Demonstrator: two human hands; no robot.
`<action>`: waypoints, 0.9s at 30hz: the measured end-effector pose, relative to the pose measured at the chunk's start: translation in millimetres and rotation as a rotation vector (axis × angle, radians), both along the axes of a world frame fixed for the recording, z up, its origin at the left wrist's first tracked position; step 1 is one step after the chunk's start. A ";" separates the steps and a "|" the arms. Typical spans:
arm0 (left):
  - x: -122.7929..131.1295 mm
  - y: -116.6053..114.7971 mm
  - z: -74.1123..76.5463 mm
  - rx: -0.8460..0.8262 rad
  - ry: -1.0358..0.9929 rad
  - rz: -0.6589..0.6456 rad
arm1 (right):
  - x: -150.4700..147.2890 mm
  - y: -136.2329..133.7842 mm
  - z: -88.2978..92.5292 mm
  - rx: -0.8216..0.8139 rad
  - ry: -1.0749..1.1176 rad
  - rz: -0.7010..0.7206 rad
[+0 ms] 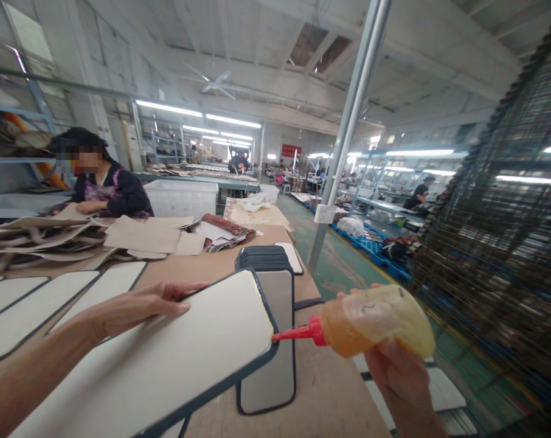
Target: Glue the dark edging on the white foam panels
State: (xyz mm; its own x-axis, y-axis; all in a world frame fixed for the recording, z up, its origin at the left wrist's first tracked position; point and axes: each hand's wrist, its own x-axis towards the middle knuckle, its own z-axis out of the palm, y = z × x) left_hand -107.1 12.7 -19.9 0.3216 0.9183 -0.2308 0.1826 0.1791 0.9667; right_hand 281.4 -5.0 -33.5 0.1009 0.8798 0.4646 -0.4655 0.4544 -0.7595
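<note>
My left hand (154, 304) grips the far long edge of a white panel with a dark rim (179, 353), thumb on its face. The panel is tilted above the table. My right hand (401, 371) is wrapped round a squeeze bottle (376, 322) of amber liquid, held on its side. Its red nozzle (298, 333) points left and its tip meets the panel's right edge near the corner. A thin shiny yellowish line runs along that edge. Behind the panel, a stack of similar dark-rimmed panels (265, 258) stands on the table, partly hidden.
More rimmed panels (33, 301) lie at the left of the brown table (321, 389). Cut beige sheets (143, 234) are heaped farther back, near a seated co-worker (106, 182). A metal post (348, 121) rises beyond the table; wire racks (499, 213) stand at right.
</note>
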 end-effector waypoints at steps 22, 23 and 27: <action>27.6 -7.7 -13.2 -0.125 -0.210 0.188 | -16.7 4.9 -16.2 0.044 0.188 -0.285; 28.1 -7.7 -14.9 -0.126 -0.227 0.185 | -17.4 5.1 -16.1 0.044 0.189 -0.288; 32.2 -7.0 -21.7 -0.124 -0.263 0.208 | -19.1 6.0 -16.8 0.042 0.175 -0.267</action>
State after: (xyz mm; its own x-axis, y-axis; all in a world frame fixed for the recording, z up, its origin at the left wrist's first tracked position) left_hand -74.8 5.6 -41.7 0.1938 0.9406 -0.2787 -0.1219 0.3050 0.9445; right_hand 262.3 1.0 -50.3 0.4070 0.7921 0.4549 -0.4472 0.6071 -0.6568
